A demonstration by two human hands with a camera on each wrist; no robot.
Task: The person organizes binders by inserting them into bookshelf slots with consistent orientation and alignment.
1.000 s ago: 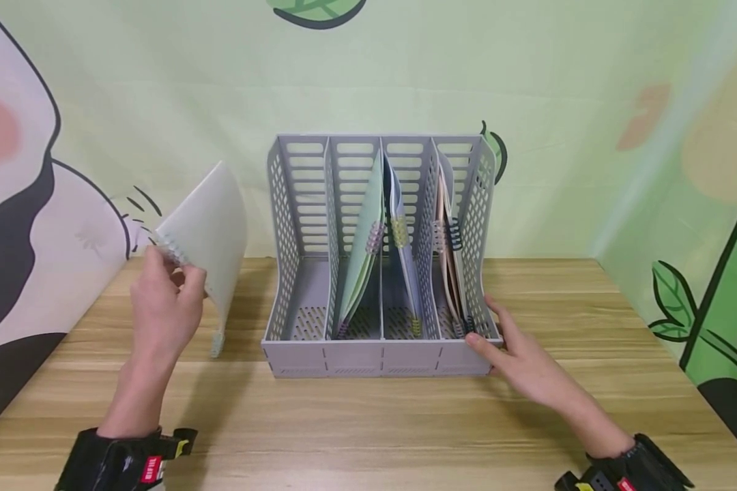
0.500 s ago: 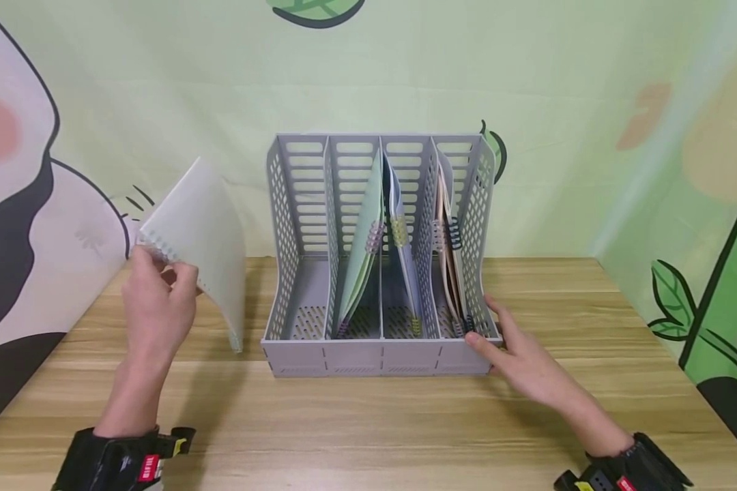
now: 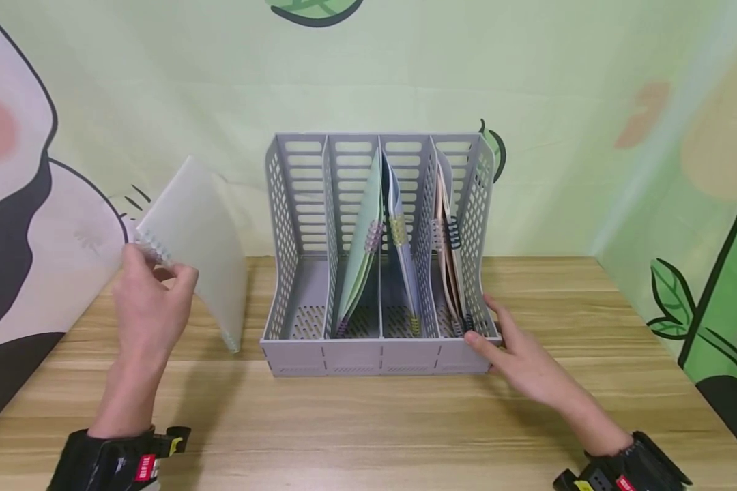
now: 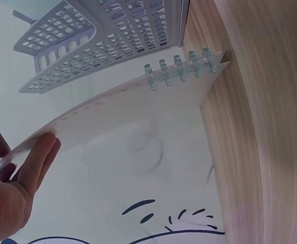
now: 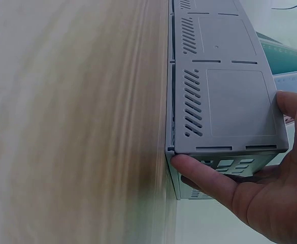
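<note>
My left hand (image 3: 150,307) pinches a white translucent ring-bound notebook (image 3: 205,245) by its bound edge, left of the grey file organizer (image 3: 353,358). The notebook is tilted, its lower corner down at the wooden table. Clear binding rings (image 4: 179,66) show near that corner in the left wrist view. With thumb and fingers, my right hand (image 3: 522,354) grips the front right corner of the organizer. A green notebook (image 3: 361,259) leans in the second compartment, a blue one (image 3: 407,273) in the third, and pinkish and dark-ringed notebooks (image 3: 445,259) share the rightmost. The leftmost compartment holds nothing.
The organizer stands on a wood-grain table (image 3: 368,436), close to its back edge. Behind it hangs a pale green printed cloth backdrop (image 3: 546,170), which continues along both sides with cartoon figures.
My left hand has shifted slightly left with the white notebook, whose top corner moved left and lower corner moved right. My right hand keeps its grip and the organizer stays in place.
</note>
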